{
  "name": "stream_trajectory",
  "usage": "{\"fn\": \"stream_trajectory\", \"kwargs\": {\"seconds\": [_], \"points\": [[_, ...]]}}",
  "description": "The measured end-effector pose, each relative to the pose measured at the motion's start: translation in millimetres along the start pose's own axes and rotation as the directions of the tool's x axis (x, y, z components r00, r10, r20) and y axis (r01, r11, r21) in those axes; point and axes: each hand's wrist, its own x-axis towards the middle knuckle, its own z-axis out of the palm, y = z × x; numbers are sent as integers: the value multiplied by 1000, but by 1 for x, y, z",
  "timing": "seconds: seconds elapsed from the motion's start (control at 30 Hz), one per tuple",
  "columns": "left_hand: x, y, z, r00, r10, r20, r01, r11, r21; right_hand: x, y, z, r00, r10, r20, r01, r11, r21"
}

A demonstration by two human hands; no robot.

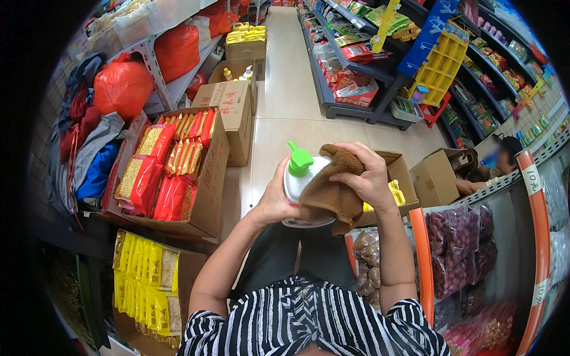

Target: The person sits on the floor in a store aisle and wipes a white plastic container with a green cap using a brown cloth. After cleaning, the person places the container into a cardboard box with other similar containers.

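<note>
A white plastic pump bottle (293, 184) with a green pump head (301, 161) is held up before my lap. My left hand (272, 201) grips its left side. In my right hand (366, 173) is a brown cloth (335, 196), pressed against the right side of the bottle. The cloth hides much of the bottle's front and shoulder.
Cartons of red snack packets (178, 151) and yellow packets (147, 285) stand at left. An open carton (403, 171) holding a yellow jug (396, 192) is at right, near orange-edged shelving (421, 262). A person (501, 155) is at far right. A tiled aisle (285, 89) runs ahead.
</note>
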Motion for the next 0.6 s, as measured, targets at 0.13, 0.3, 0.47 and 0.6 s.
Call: {"fn": "stream_trajectory", "kwargs": {"seconds": [0.13, 0.3, 0.47, 0.6], "points": [[3, -5, -2, 1000, 7, -23, -5, 997, 79, -9, 20, 2, 982, 168, -86, -138, 950, 281], [9, -6, 2, 999, -1, -40, 2, 999, 40, 4, 8, 6, 889, 406, -210, -256, 823, 507], [7, -36, -3, 999, -14, -52, 10, 997, -71, 36, -33, 12, 992, -2, -129, 6, 999, 33], [7, -20, -8, 993, -55, 100, 48, 996, 69, 35, -30, 51, 945, -262, 196, 326, 816, -477]]}}
